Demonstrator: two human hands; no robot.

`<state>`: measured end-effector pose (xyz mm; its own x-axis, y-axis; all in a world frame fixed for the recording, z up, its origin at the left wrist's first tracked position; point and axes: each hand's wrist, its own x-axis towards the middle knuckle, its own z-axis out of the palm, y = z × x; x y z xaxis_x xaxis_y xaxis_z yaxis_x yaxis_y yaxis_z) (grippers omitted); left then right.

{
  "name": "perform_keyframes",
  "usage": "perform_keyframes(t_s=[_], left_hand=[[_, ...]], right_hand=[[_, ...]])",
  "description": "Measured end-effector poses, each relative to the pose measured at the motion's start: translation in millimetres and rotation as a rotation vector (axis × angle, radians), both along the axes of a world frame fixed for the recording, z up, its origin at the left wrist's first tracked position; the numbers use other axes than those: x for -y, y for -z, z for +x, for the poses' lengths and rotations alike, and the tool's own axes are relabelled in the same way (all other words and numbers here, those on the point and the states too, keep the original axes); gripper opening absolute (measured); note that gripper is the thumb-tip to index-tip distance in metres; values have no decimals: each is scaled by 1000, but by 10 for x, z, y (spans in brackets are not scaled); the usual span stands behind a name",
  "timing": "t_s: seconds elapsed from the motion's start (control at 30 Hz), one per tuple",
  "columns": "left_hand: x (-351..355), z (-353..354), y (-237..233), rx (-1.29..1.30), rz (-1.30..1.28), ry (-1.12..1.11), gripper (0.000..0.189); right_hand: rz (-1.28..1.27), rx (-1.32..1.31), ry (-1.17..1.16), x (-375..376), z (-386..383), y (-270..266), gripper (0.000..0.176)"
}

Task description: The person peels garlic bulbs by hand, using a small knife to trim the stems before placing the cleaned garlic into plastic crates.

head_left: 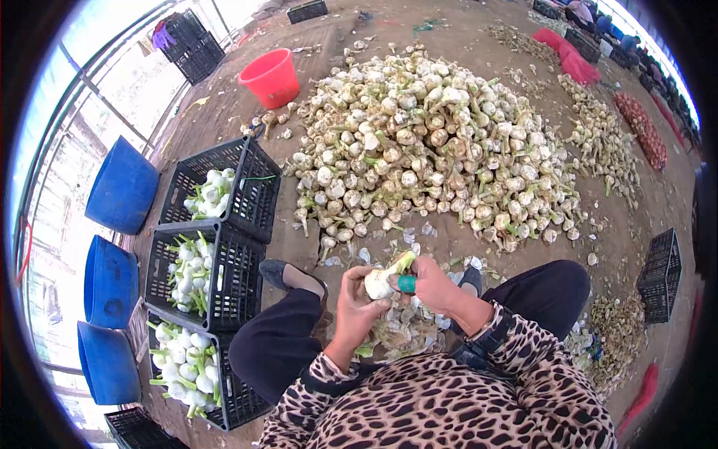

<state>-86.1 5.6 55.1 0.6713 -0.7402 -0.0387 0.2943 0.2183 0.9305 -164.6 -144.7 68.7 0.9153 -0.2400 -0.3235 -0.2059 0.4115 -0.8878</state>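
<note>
Between my hands is a white garlic bulb (378, 284) with a pale green stem pointing up and right. My left hand (356, 308) is wrapped round its left and lower side. My right hand (436, 286) grips it from the right near the stem, with green wrapping on a finger or thumb. Papery peelings (407, 329) lie on the ground below. A large heap of garlic bulbs (441, 150) is on the ground in front of me. Cleaner white bulbs fill part of the black crates (213, 280) at my left.
A red tub (271, 78) stands left of the heap. Blue tubs (111, 280) line the far left. Another black crate (660, 277) is at the right beside a peelings pile (617, 333). Red net sacks (639, 131) lie farther back. People are partly visible at the upper right.
</note>
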Motion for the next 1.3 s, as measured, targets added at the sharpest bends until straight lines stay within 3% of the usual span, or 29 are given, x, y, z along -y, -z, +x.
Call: perform_keyframes(t_s=[0.1,0.33,0.47,0.57,0.67,0.77,0.87,1.03,1.13,1.17,1.27,1.3], left_hand=[[-37,14,33,-394,-47,59,59],[37,65,86,-795,-150,37,52],[69,-1,49,-501,-70,-38,49],[40,25,97,-498,-29,-75,51],[6,83,132,-607,-120,57,54],[-22,95,97,-649,-161,140,54],[-40,84,177,-717,-245,139,56],[-72,87,182,-734,-352,183,60],[-156,181,92,-797,-284,294,61],[-106,120,65,-623,-284,173,57],[-43,152,85,-634,-236,42,50],[-32,169,87,-606,-188,50,45]], right_hand=[[-123,19,-29,40,2,-51,20],[-351,8,37,6,37,71,27],[-707,104,96,-3,26,49,27],[-848,264,86,-28,10,184,23],[-389,287,-53,82,-14,49,19],[-133,315,-101,123,-55,5,15],[434,291,-44,108,-101,122,17],[916,233,308,266,-41,254,13],[277,-5,383,521,-47,310,25],[-370,-160,18,556,-91,309,40],[-1329,-123,-332,337,-293,287,40],[-1066,-145,-266,274,-253,38,41]])
